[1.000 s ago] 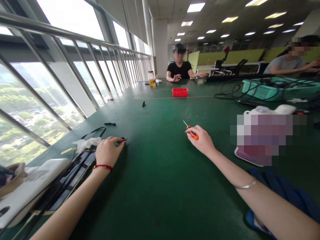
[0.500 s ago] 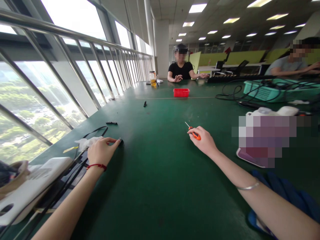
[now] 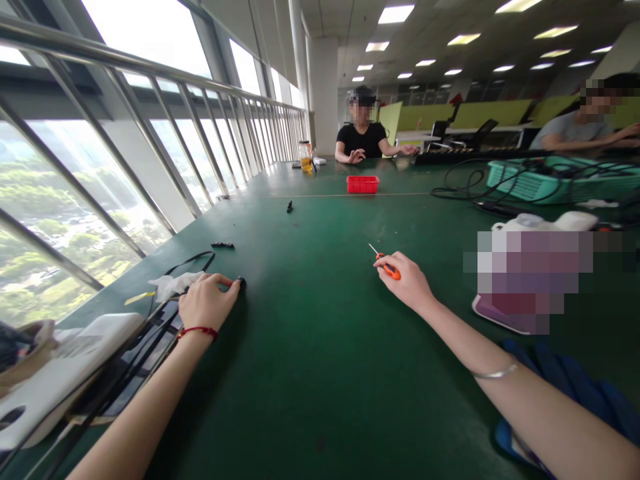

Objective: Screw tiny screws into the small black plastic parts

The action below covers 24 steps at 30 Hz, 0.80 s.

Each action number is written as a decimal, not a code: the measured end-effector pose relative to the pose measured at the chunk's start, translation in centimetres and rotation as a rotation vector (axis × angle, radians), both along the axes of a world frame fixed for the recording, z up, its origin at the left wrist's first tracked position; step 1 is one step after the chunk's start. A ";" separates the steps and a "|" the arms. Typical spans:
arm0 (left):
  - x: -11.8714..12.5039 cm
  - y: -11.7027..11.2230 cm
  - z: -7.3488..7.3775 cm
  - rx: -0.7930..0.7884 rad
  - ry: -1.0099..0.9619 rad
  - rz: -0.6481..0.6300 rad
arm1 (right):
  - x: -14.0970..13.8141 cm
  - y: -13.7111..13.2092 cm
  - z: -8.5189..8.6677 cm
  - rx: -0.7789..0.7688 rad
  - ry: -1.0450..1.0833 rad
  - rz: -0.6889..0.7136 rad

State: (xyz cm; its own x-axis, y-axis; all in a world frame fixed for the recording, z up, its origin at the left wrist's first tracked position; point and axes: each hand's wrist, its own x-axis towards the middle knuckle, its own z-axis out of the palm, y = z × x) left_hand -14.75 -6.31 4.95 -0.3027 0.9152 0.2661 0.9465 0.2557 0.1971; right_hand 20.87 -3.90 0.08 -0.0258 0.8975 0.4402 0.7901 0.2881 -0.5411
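My right hand (image 3: 407, 283) rests on the green table (image 3: 320, 347), closed round a small orange-handled screwdriver (image 3: 386, 264) whose thin metal tip points up and left. My left hand (image 3: 206, 303), with a red cord at the wrist, lies at the table's left side, fingers curled and pinching a small black part (image 3: 241, 283) against the surface. Crumpled white tissue (image 3: 173, 285) and black straps (image 3: 190, 261) lie just behind that hand.
A red tray (image 3: 362, 185) stands far up the table, with small black pieces (image 3: 289, 207) (image 3: 223, 245) nearer. Cables and a teal basket (image 3: 550, 179) lie at right, a blue cloth (image 3: 565, 387) near my right forearm, white items (image 3: 55, 373) at left. Other people sit at the far end.
My left hand has slid slightly left and back toward me, dragging the small black part with it. The right hand with the screwdriver has barely shifted.
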 end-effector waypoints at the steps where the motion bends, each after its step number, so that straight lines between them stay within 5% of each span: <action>1: 0.0 0.0 0.0 -0.003 -0.005 0.002 | 0.0 0.0 0.0 0.000 -0.001 0.000; 24: 0.3 0.0 -0.4 0.001 0.075 0.014 | -0.1 -0.1 0.1 0.009 -0.017 0.003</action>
State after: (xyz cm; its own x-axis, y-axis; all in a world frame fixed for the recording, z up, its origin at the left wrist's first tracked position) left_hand -14.42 -6.30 4.54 -0.2947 0.9106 0.2896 0.9549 0.2688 0.1265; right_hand 20.81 -3.97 0.16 -0.0363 0.8933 0.4480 0.7984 0.2955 -0.5246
